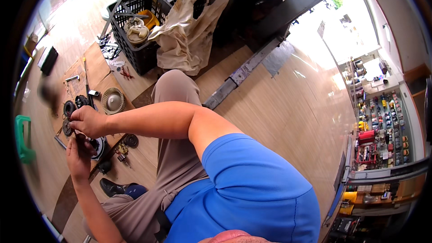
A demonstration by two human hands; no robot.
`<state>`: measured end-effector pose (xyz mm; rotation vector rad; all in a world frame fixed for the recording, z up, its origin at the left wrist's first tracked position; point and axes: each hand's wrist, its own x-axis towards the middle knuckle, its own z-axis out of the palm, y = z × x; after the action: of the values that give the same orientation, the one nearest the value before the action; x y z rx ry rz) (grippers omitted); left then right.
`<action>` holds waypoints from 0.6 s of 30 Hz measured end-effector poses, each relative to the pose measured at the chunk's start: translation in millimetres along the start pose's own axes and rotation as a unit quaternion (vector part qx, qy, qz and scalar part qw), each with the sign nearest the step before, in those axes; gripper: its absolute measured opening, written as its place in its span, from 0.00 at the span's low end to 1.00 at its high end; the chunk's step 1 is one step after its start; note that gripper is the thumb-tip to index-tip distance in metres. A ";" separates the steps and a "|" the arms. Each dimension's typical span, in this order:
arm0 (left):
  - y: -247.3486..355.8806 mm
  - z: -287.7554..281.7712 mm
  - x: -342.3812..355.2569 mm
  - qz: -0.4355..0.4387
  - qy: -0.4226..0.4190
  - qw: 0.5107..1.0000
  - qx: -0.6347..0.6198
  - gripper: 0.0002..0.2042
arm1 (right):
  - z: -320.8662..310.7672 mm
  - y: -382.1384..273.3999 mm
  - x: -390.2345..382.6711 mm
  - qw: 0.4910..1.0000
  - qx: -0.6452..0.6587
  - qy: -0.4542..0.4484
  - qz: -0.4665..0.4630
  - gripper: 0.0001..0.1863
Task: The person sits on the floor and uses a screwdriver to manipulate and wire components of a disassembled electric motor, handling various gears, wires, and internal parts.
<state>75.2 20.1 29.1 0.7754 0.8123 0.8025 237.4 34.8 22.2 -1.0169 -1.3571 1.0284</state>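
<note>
My right hand [91, 122] reaches across to the left over a cardboard sheet, its fingers pinched together. What they grip is too small to make out. Just below it, my left hand [79, 158] is raised with fingers curled round something dark, mostly hidden in shadow. The two hands almost meet. Beside the right fingertips are a black ring-shaped part [69, 108] and a dark round disc [67, 128]; I cannot tell whether the disc is touched. A round housing [99, 147] lies partly behind the left hand. A pale finned fan wheel [113, 101] rests near my right wrist.
The cardboard [92, 63] carries a screwdriver [85, 69] and a hex key [72, 78]. Beyond stands a black crate [135, 56] with a stained cloth [189, 31] hanging over it. A green plastic stool [22, 139] is at far left. A metal post [245, 72] crosses the floor.
</note>
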 end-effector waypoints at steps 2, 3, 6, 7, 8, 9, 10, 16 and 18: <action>-5.9 -11.2 3.9 0.012 -0.021 1.000 0.000 0.10 | -0.1 -1.2 -0.9 1.000 0.021 -0.005 -0.001 0.11; -8.4 -18.3 6.3 0.022 -0.041 0.999 -0.001 0.10 | 1.2 -2.5 -2.1 0.999 0.045 -0.007 0.003 0.11; -10.0 -32.7 13.1 0.034 -0.061 0.996 0.048 0.09 | 3.7 -0.8 -3.1 0.999 0.031 -0.007 0.006 0.11; -11.7 -35.2 14.0 0.033 -0.059 0.997 0.047 0.09 | 5.3 1.5 -2.6 1.000 -0.006 -0.007 0.007 0.11; -12.9 -37.0 14.8 0.035 -0.035 0.995 0.088 0.09 | 6.8 3.9 -2.6 1.000 -0.005 -0.008 0.009 0.11; -12.8 -35.7 15.5 0.038 -0.014 0.991 0.131 0.09 | 5.7 2.8 -3.9 0.999 -0.033 -0.002 0.003 0.11; -12.2 -34.3 15.7 0.038 -0.015 0.990 0.132 0.09 | 4.9 1.9 -5.0 0.998 -0.061 0.003 -0.002 0.11; -9.1 -21.9 12.3 0.078 0.049 0.939 0.330 0.12 | 1.4 -2.9 -8.5 0.997 -0.077 0.006 0.009 0.12; -15.3 -18.8 12.1 0.214 0.119 0.821 0.515 0.13 | 2.5 -1.4 -6.6 0.995 -0.096 0.014 -0.003 0.11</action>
<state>69.4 28.2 3.9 1.9065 1.3476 0.8357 235.1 27.9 21.9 -1.1635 -1.4564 0.8874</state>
